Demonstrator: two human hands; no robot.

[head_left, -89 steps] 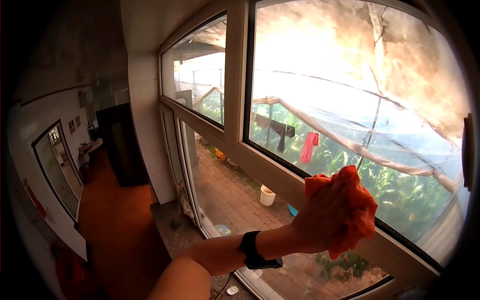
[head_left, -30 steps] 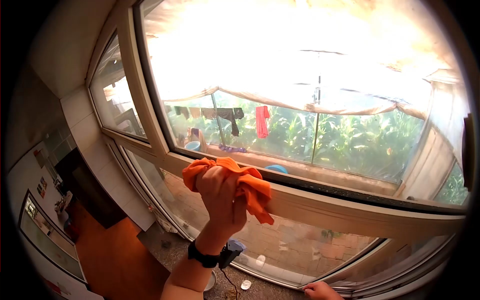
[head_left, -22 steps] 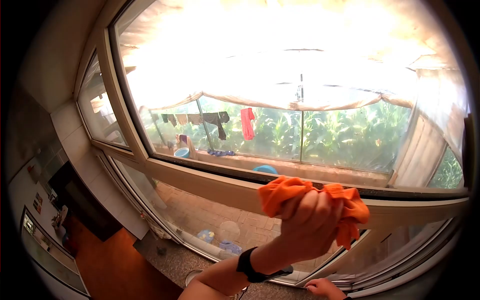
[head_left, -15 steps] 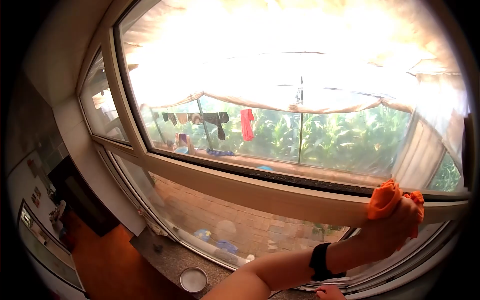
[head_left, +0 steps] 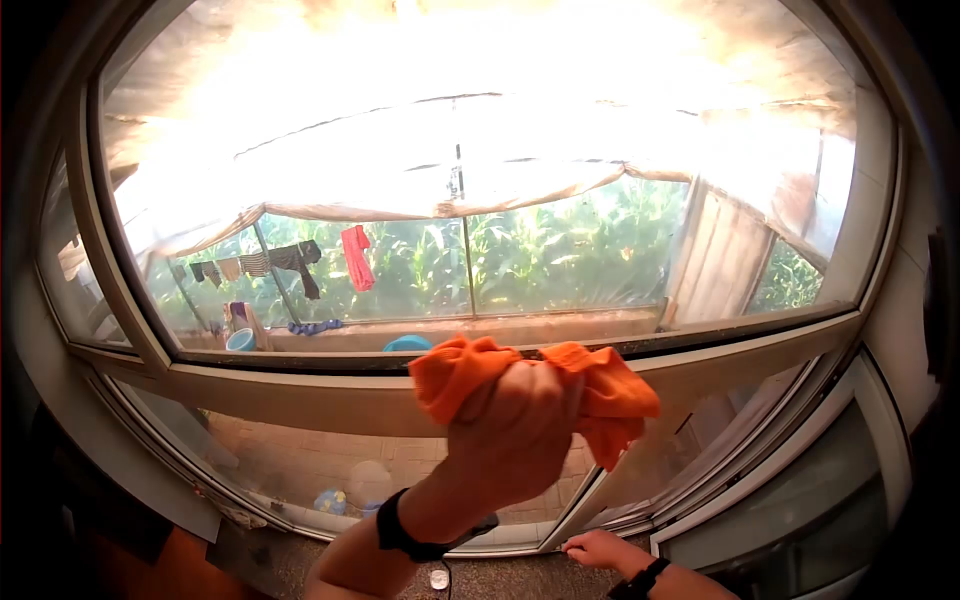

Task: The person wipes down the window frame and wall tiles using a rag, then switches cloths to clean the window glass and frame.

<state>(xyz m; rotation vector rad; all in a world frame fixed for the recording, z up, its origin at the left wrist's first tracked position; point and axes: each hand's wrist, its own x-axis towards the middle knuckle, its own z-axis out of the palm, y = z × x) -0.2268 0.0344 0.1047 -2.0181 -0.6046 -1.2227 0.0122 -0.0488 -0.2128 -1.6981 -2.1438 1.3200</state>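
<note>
My left hand [head_left: 515, 430] is closed round a crumpled orange cloth [head_left: 612, 395], whose folds stick out on both sides of the fist. The cloth lies against the light window crossbar [head_left: 310, 400], just below the large upper pane. A black band is on my left wrist. Low in the view, my right hand [head_left: 597, 549] is near the bottom of the window frame, its fingers curled together. Whether anything is in them I cannot make out. The right wrist also has a black band.
A small white object [head_left: 439, 579] and a thin dark cable lie on the speckled sill [head_left: 520, 578]. At the right stands a framed glass panel [head_left: 800, 500]. Through the panes show hanging clothes, a red garment [head_left: 356, 258], a blue basin [head_left: 407, 343] and green plants.
The view has turned right. My left hand, with the orange cloth in it, went right along the crossbar, then back left towards its middle. More of my right forearm shows now.
</note>
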